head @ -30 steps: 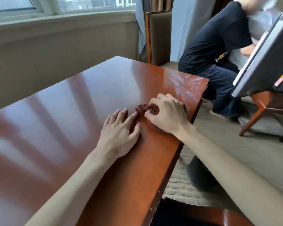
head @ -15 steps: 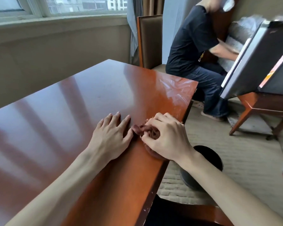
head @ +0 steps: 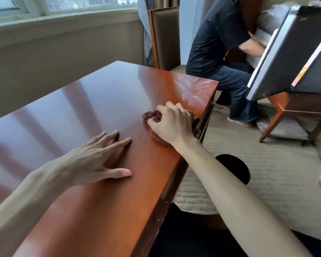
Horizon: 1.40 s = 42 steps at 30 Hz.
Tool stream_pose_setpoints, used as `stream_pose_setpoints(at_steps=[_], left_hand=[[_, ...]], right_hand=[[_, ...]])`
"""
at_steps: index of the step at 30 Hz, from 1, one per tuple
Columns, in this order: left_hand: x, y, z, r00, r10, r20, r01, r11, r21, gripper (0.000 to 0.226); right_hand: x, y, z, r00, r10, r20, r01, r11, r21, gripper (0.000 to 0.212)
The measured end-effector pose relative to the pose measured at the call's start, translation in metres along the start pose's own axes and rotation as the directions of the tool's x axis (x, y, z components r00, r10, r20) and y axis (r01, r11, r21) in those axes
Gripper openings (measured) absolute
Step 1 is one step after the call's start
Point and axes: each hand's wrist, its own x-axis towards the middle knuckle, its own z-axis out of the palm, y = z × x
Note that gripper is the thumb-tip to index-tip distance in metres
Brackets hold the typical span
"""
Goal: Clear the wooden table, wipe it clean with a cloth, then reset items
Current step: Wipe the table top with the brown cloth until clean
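Right hand (head: 171,125) grips the cloth (head: 152,115) beside the table (head: 100,101) edge; left hand (head: 98,156) flat, released.

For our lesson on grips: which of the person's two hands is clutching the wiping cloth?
The right hand, fingers curled round the dark red cloth near the table's edge. The left hand lies flat and open.

We see a dark reddish-brown cloth (head: 153,115) bunched up on the glossy wooden tabletop (head: 100,101), close to its right edge. Most of it is covered, so its full shape is hard to tell. The tabletop shines with window reflections.
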Motion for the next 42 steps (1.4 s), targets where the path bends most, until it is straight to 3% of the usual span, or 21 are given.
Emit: stream_pose_setpoints(at_steps=[2,6,9,11,13,15,17,18,21,22,25,27,29,32,34,37,42], left_hand=[[-0.003,0.005,0.000,1.000,-0.005,0.008,0.005,1.000,-0.006,0.095],[-0.004,-0.003,-0.002,0.999,0.028,-0.039,-0.032,0.993,-0.115,0.107],[-0.013,-0.025,-0.008,0.996,0.035,-0.086,-0.053,0.973,-0.223,0.108],[-0.020,-0.034,-0.003,0.997,0.042,-0.058,-0.053,0.977,-0.205,0.108],[-0.025,-0.036,0.008,0.998,0.067,-0.021,-0.069,0.989,-0.134,0.109],[-0.024,-0.035,0.015,0.996,0.079,-0.038,-0.082,0.991,-0.104,0.108],[-0.023,-0.035,0.013,0.997,0.063,-0.046,-0.068,0.991,-0.113,0.109],[-0.023,-0.034,0.012,0.998,0.060,-0.036,-0.063,0.991,-0.115,0.110],[-0.024,-0.033,0.010,0.996,0.072,-0.050,-0.080,0.979,-0.186,0.107],[-0.024,-0.034,0.007,0.995,0.063,-0.073,-0.079,0.966,-0.247,0.103],[-0.009,-0.038,-0.004,0.970,-0.014,-0.243,-0.069,0.941,-0.330,0.083],[0.009,-0.033,-0.014,0.947,-0.037,-0.320,-0.082,0.932,-0.353,0.068],[0.026,-0.024,-0.018,0.940,-0.050,-0.338,-0.089,0.919,-0.383,0.057],[0.052,-0.016,-0.018,0.931,-0.073,-0.356,-0.081,0.914,-0.398,0.060],[0.072,-0.015,-0.015,0.915,-0.123,-0.384,-0.051,0.910,-0.412,0.057],[0.109,-0.018,-0.017,0.872,-0.196,-0.449,-0.042,0.884,-0.466,0.046],[0.177,-0.025,-0.037,0.833,-0.228,-0.505,-0.009,0.906,-0.424,0.038]], right_hand=[[-0.020,-0.013,0.005,0.998,0.003,-0.059,-0.004,1.000,-0.009,0.026],[-0.101,-0.035,-0.008,0.981,-0.195,0.008,0.191,0.969,0.154,0.027],[-0.048,-0.027,0.001,0.997,-0.072,-0.009,0.072,0.997,0.041,0.027],[-0.034,-0.032,0.006,0.999,0.011,-0.043,-0.012,1.000,-0.014,0.028],[-0.069,-0.050,0.006,0.995,-0.086,-0.058,0.087,0.996,0.010,0.026],[-0.111,-0.058,0.000,0.971,-0.240,0.013,0.236,0.962,0.135,0.026],[-0.093,-0.048,-0.002,0.959,-0.278,0.049,0.265,0.948,0.174,0.030],[-0.069,-0.044,0.002,0.966,-0.256,0.035,0.250,0.961,0.118,0.031],[-0.011,-0.033,0.011,1.000,-0.021,0.005,0.021,1.000,0.000,0.028],[-0.017,-0.035,0.016,0.999,-0.030,-0.029,0.030,0.999,-0.019,0.026],[-0.082,-0.048,0.007,0.953,-0.304,0.017,0.300,0.948,0.107,0.026],[-0.080,-0.035,0.000,0.919,-0.387,0.071,0.366,0.908,0.204,0.029],[-0.029,-0.016,0.010,0.951,-0.307,0.018,0.304,0.947,0.107,0.031],[0.040,0.006,0.027,0.999,-0.032,-0.007,0.032,0.999,0.002,0.032],[0.036,0.008,0.033,0.994,-0.107,-0.016,0.106,0.993,-0.055,0.035],[0.027,0.015,0.031,0.963,-0.260,0.077,0.252,0.963,0.097,0.032],[0.155,0.045,0.071,0.995,-0.098,0.034,0.099,0.995,-0.021,0.038]])
